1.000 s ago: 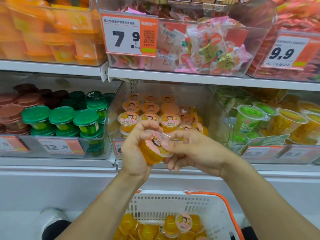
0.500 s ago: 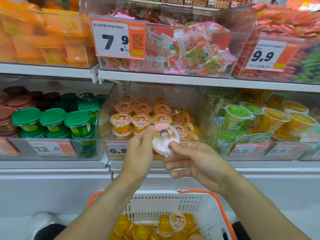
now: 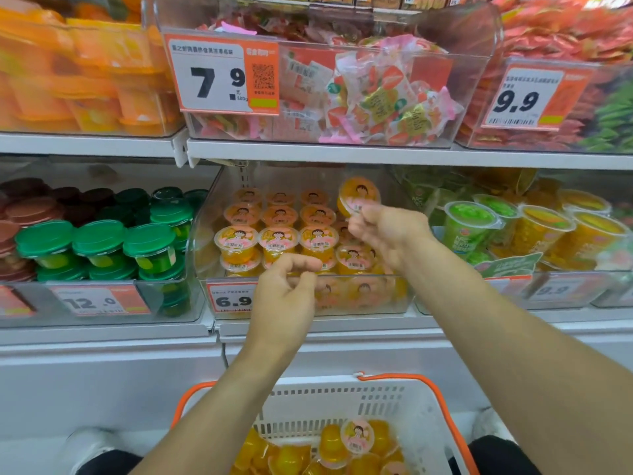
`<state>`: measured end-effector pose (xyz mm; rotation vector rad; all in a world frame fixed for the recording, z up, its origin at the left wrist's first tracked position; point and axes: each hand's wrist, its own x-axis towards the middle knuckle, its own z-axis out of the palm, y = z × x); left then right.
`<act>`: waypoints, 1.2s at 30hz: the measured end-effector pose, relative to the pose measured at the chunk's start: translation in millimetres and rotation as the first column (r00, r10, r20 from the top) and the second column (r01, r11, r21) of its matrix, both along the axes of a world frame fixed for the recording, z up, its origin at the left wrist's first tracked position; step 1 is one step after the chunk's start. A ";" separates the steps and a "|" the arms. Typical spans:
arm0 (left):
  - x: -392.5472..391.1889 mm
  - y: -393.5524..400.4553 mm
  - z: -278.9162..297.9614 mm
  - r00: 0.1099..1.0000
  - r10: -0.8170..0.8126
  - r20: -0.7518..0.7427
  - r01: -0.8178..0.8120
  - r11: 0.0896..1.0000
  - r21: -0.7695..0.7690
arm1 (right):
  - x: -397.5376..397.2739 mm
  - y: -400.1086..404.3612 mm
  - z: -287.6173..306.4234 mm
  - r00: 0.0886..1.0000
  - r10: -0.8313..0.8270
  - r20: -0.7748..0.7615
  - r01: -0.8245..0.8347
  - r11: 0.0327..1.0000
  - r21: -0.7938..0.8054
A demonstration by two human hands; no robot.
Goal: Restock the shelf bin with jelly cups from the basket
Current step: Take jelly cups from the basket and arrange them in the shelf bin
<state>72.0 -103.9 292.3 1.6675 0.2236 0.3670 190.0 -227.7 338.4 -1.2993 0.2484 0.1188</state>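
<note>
The right hand pinches one jelly cup by its rim above the shelf bin, left hand loosely curled and empty below; such a thin grip might let it slip and topple the stacked cups underneath.

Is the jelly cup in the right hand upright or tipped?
Tipped: the jelly cup, pinched by the right hand, shows its printed lid facing the camera.

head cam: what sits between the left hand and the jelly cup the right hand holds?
Head view: the bin's front rows of jelly cups lie between the left hand and the held jelly cup.
</note>
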 end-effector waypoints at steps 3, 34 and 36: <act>1.0 0.9 -2.5 1.000 0.008 -0.026 -0.007 1.000 0.024 | 53.4 7.5 -12.1 0.987 -0.110 -0.120 0.118 0.991 0.058; -25.8 14.7 -125.4 0.765 -0.237 -0.599 0.553 0.718 0.422 | -96.5 -9.5 -72.5 0.876 0.193 0.441 0.023 0.898 -0.440; -33.8 22.2 -172.3 0.692 -0.142 -0.708 0.605 0.649 0.460 | -123.3 6.5 -136.6 0.912 0.286 0.295 -0.100 0.851 -0.515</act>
